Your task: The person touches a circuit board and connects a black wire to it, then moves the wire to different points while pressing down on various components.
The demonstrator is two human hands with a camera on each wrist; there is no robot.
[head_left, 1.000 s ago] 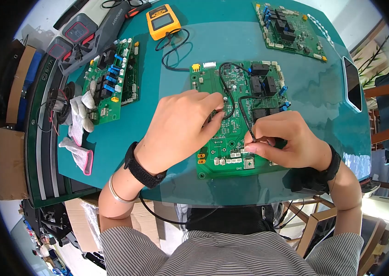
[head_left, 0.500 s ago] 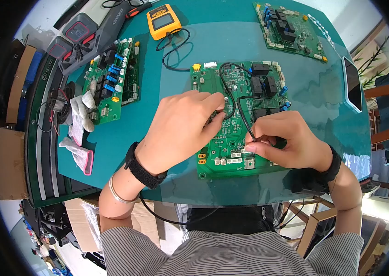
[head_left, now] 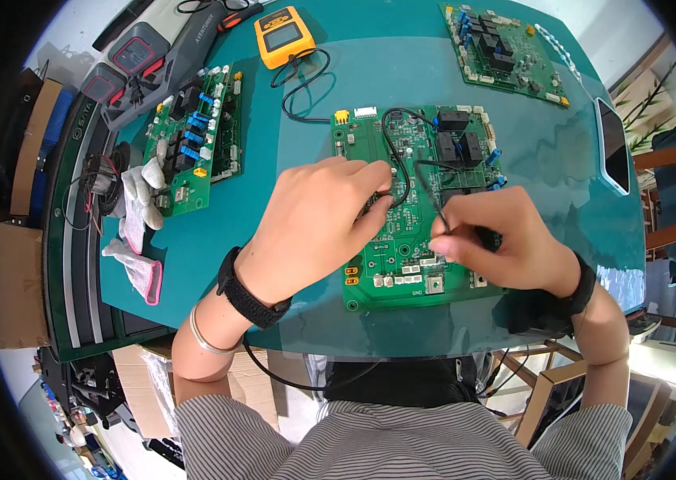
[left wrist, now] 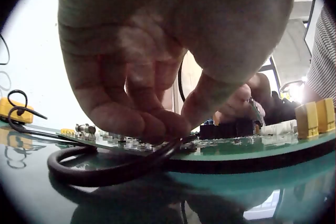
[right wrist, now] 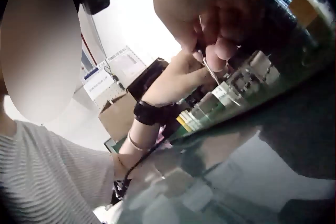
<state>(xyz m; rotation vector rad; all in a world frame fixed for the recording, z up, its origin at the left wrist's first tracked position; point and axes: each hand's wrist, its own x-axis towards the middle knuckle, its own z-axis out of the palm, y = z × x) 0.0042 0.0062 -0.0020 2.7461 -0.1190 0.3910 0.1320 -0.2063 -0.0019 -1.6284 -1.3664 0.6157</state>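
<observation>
The green circuit board (head_left: 378,298) is lying flat on the teal table (head_left: 202,248), component side up, apparently leaving its parts reachable. The right hand (head_left: 518,244) is pinching a black lead (head_left: 434,202) near a slim metal tip (right wrist: 211,71), seemingly for fine control; the left hand (head_left: 318,212) is gripping a second lead (head_left: 406,180), its fingers curling low over the board, perhaps for steadiness. Smooth, slack loops are arching beside boxy relays (head_left: 470,150). Beyond, an orange meter (head_left: 280,38) is resting screen up; soft, crumpled gloves (head_left: 140,272) are lying leftward.
</observation>
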